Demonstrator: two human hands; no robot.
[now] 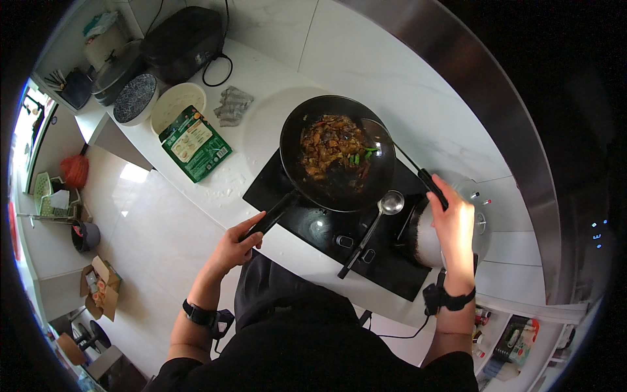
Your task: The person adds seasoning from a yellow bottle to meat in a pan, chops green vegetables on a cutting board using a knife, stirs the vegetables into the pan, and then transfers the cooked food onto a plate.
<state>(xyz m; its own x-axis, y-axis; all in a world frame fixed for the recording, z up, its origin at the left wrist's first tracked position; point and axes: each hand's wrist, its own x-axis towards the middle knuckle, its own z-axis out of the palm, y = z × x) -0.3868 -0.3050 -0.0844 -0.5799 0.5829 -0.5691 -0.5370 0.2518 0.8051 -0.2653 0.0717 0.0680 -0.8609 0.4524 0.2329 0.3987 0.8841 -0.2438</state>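
A black wok [337, 196] stands tilted over the far left part of the black cooktop [313, 228]. My left hand [240, 245] grips its black handle. In the wok lies browned, sauced food [325, 147] with green pepper pieces [360, 158] at its right side. My right hand [453, 210] is closed around the black handle of a spatula [376, 131], whose metal blade rests inside the wok at the right. A metal ladle [391, 203] with a black handle lies on the cooktop between the wok and a large metal pot [428, 235], partly hidden by my right hand.
A green food pouch [196, 144] leans on a cream basin [183, 98] on the white counter, left of the wok. Nearby are a crumpled grey cloth [233, 105], a patterned bowl [137, 99] and a black appliance [183, 44]. The tiled wall stands close behind; an open drawer [509, 338] is low right.
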